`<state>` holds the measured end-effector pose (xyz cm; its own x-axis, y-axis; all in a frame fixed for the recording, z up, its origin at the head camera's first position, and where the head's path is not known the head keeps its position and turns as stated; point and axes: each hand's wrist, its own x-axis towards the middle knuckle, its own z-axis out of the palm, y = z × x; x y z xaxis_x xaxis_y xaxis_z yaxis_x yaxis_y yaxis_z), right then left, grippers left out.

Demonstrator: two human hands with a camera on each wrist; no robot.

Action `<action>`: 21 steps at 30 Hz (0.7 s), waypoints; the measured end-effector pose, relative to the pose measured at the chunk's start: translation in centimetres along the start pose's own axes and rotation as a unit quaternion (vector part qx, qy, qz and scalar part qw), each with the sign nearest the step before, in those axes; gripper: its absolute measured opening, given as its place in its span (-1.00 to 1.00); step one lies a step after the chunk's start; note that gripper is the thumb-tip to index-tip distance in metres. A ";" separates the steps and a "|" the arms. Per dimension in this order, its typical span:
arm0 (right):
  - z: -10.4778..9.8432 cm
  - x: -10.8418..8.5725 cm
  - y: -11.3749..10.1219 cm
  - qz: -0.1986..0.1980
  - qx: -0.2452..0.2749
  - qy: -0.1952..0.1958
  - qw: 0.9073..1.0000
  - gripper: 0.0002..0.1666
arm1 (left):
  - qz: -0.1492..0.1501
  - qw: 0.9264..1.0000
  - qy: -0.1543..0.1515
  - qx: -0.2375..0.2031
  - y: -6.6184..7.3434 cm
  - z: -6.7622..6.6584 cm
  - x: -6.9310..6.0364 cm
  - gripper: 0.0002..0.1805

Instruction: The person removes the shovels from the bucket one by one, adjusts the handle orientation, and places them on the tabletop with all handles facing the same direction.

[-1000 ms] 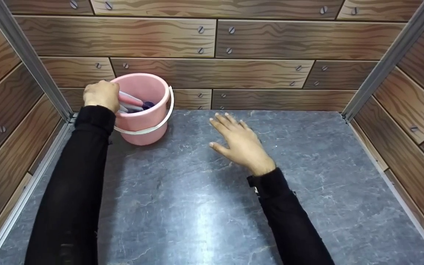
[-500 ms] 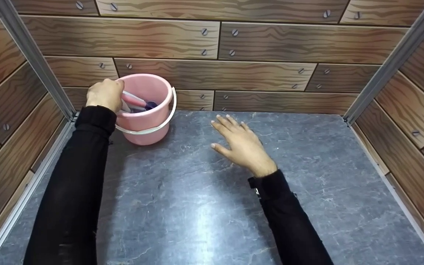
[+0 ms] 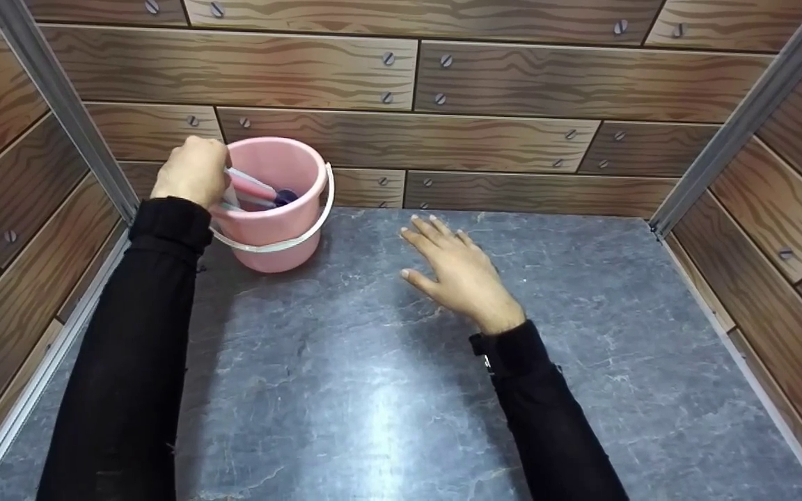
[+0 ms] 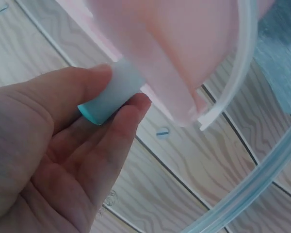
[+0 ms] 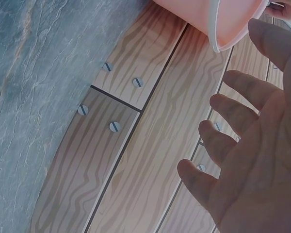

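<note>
A pink bucket (image 3: 276, 224) stands upright at the back left, its white carrying handle (image 3: 329, 202) hanging down the outside. At the bucket's left rim is my left hand (image 3: 194, 170). In the left wrist view its thumb and fingers pinch a white rounded handle (image 4: 115, 90) with a teal end; the bucket hides what the handle belongs to. A pink handle (image 3: 253, 186) and a dark purple piece (image 3: 285, 197) lie inside the bucket. Right of the bucket, my right hand (image 3: 460, 275) hovers or rests over the floor with spread fingers, holding nothing.
Grey marbled flooring (image 3: 345, 362) spreads in front of the bucket. A wood-plank patterned wall (image 3: 512, 139) closes the back, with similar walls at both sides. Metal posts (image 3: 721, 132) stand in the back corners.
My left hand has shifted slightly up and left at the rim over the last half second. The whitish items inside the bucket have changed position a little. My right hand keeps its pose.
</note>
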<state>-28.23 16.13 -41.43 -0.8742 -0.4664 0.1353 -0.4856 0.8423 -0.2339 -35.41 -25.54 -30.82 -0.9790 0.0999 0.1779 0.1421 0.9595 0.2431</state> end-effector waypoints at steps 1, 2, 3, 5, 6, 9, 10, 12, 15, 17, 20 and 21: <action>0.0 0.0 0.0 0.000 0.000 0.000 1.000 -0.09 | -0.002 1.000 0.002 -0.012 0.0 -0.1 -0.1 -0.67; -0.1 0.0 0.0 0.000 -0.001 -0.001 1.000 -0.09 | -0.004 1.000 0.006 -0.022 0.0 -0.3 -0.2 -0.66; -0.1 0.0 0.0 0.000 0.000 -0.001 1.000 -0.09 | -0.006 0.999 0.010 -0.033 0.1 -0.4 -0.3 -0.65; -0.1 0.0 0.1 0.000 -0.001 -0.001 1.000 -0.10 | -0.004 0.999 0.019 -0.045 0.3 -0.6 -0.5 -0.65; -0.1 0.0 0.1 0.000 0.000 0.000 1.000 -0.10 | -0.003 0.999 0.024 -0.049 0.4 -0.7 -0.5 -0.65; -0.2 -0.1 0.2 0.003 0.002 0.000 1.000 -0.11 | -0.004 0.998 0.038 -0.054 0.8 -1.0 -0.8 -0.64; -0.2 0.0 0.2 0.003 0.003 0.001 1.000 -0.12 | -0.003 0.998 0.043 -0.054 1.0 -1.1 -0.8 -0.63; -0.3 -0.1 0.2 0.004 0.006 0.001 1.000 -0.12 | -0.001 0.997 0.054 -0.052 1.3 -1.4 -0.9 -0.62; -0.3 0.0 0.3 0.004 0.009 0.003 1.000 -0.12 | -0.001 0.996 0.068 -0.049 1.7 -1.9 -1.0 -0.61; -0.4 -0.1 0.3 0.004 0.011 0.003 1.000 -0.12 | 0.000 0.995 0.081 -0.050 2.0 -2.3 -1.1 -0.62; -0.5 -0.1 0.2 0.002 0.012 0.005 1.000 -0.11 | 0.000 0.993 0.102 -0.055 2.4 -2.8 -1.3 -0.65; -0.5 -0.2 0.2 0.001 0.012 0.005 1.000 -0.11 | 0.001 0.992 0.111 -0.056 2.6 -2.9 -1.4 -0.66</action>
<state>-28.18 16.52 -41.02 -0.8749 -0.4621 0.1453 -0.4844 0.8360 -0.2579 -33.23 -23.97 -27.64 -0.9241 0.0300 0.3811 0.1720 0.9230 0.3443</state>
